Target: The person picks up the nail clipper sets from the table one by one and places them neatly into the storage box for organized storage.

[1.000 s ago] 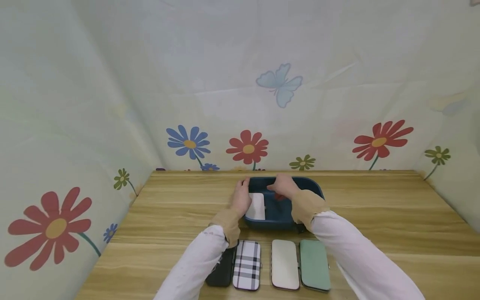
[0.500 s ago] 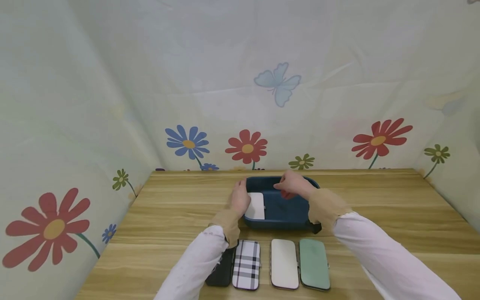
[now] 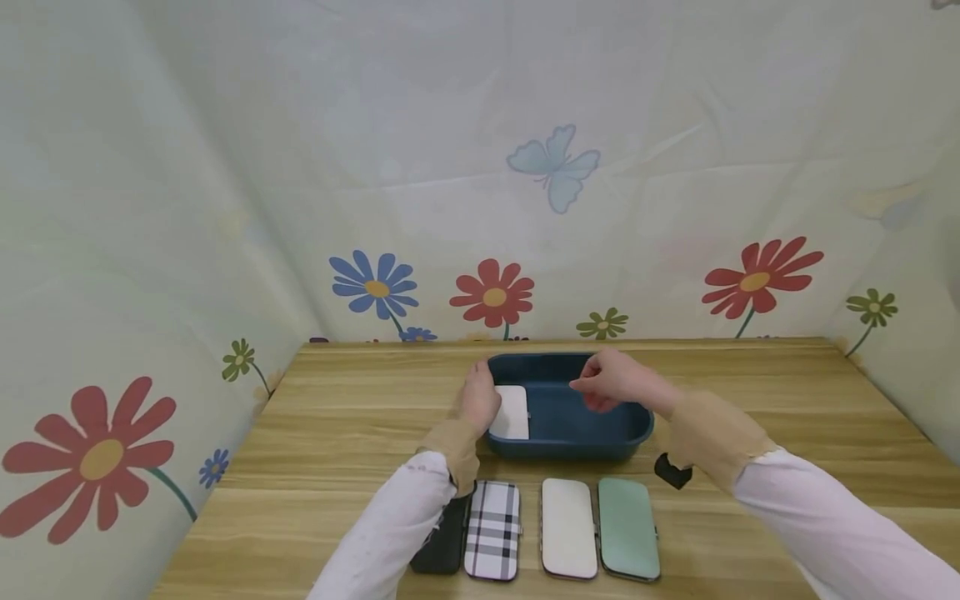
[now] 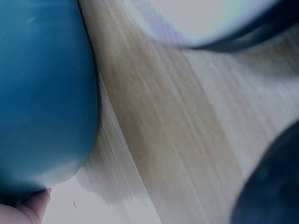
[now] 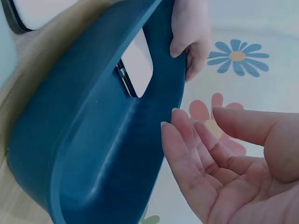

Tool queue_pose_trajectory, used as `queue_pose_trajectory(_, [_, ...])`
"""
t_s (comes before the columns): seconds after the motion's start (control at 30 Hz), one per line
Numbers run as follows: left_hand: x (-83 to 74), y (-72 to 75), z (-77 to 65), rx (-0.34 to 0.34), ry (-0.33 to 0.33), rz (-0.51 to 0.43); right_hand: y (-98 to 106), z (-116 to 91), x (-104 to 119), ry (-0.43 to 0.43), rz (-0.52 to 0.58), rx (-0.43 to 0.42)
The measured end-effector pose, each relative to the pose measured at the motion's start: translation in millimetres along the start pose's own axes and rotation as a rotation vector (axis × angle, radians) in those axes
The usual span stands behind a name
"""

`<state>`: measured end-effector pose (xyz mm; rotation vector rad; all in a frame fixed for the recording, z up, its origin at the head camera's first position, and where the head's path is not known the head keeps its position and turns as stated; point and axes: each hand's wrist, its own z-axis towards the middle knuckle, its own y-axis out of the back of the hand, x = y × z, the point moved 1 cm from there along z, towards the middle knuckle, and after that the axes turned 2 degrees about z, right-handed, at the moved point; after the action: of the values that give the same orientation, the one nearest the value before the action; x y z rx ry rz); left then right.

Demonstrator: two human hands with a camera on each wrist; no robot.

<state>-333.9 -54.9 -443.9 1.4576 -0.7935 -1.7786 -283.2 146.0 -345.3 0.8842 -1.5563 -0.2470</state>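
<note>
A dark blue plastic basin stands on the wooden table. My left hand grips its left rim, and the right wrist view shows the thumb over the inner side of that wall. Inside the basin, at the left end, lies a white flat case with a small clasp on its edge. Over the basin's right part hovers my right hand, holding nothing. Seen from the right wrist, its fingers are relaxed and slightly bent, with the thumb apart from them.
Several flat clasp cases lie in a row before the basin: a black one partly under the left sleeve, a plaid one, a cream one and a green one. A flowered cloth hangs behind the table.
My right hand has moved right across the basin, away from the white case. The left hand stays on the left rim. The cases have not moved.
</note>
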Motion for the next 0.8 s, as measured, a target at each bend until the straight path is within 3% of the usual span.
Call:
queue_pose_trajectory(0.17, [-0.5, -0.7, -0.5, -0.016, -0.002, 0.002, -0.7, -11.7, -2.4, 0.015, -0.004, 0.056])
queue_pose_trajectory(0.47, [-0.6, -2.1, -0.2, -0.028, 0.05, -0.013, -7.3, -30.3, -8.0, 0.047, -0.041, 0.19])
queue_pose_trajectory(0.8, [-1.2, -0.4, -1.5, -0.022, 0.037, -0.024, -9.2, -41.2, -18.1, 0.011, -0.078, 0.234])
